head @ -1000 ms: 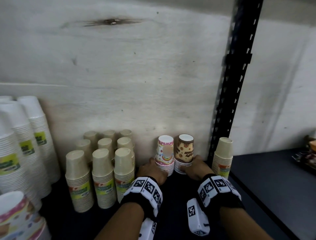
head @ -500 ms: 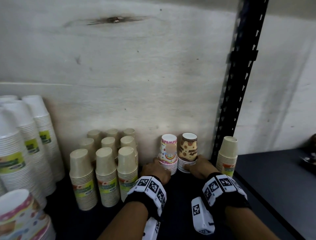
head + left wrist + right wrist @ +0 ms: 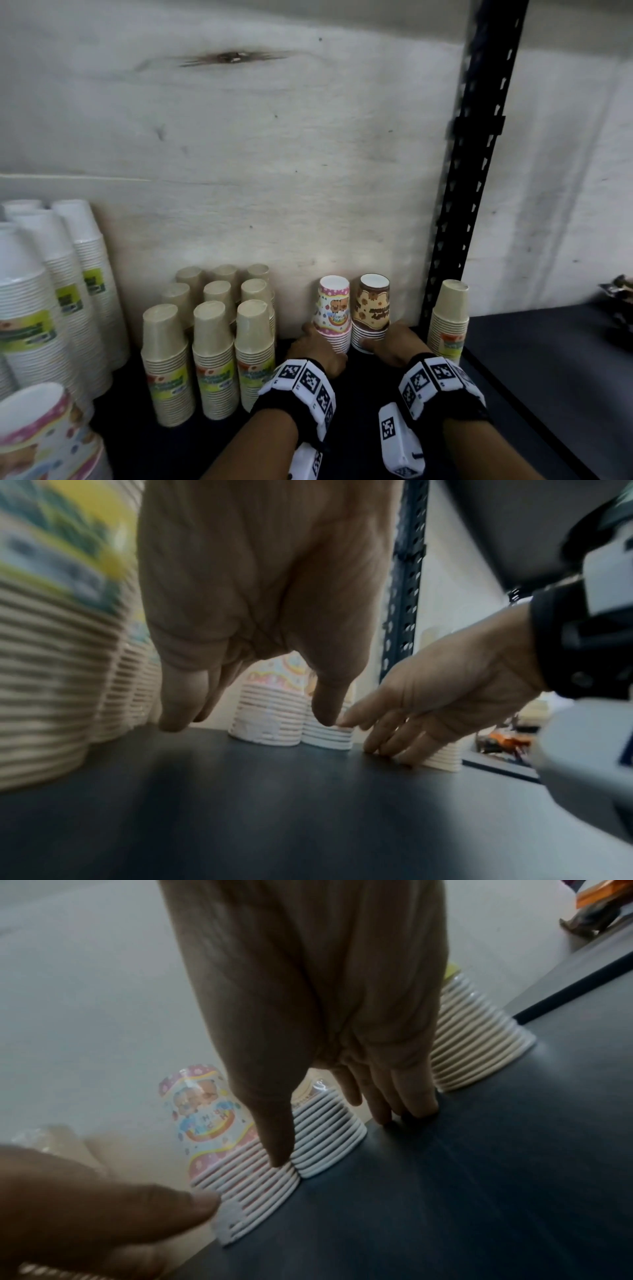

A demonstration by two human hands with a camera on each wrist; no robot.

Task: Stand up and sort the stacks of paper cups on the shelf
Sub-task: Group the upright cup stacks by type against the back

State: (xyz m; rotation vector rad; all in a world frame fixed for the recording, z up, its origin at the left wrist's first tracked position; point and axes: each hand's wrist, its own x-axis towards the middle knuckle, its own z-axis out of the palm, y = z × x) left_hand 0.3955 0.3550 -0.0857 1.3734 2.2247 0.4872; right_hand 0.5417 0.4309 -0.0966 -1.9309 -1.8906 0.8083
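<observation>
Left hand [image 3: 317, 349], fingers relaxed, touches the base of the pink cup stack [image 3: 334, 317] at the shelf's [image 3: 308, 804] back edge. Right hand [image 3: 394, 344], fingers straight, touches the brown cup stack [image 3: 371, 313] just beside it.

— Can you read anything on those cups?

— Hardly. The pink cartoon stack [image 3: 333, 313] has coloured letters over a rainbow — too blurred to spell. The brown stack [image 3: 371, 310] carries dark lettering, unreadable. The green labels on the beige stacks [image 3: 215, 363] are smears. The wristbands [image 3: 310, 378] show only square black-and-white code markers.
</observation>
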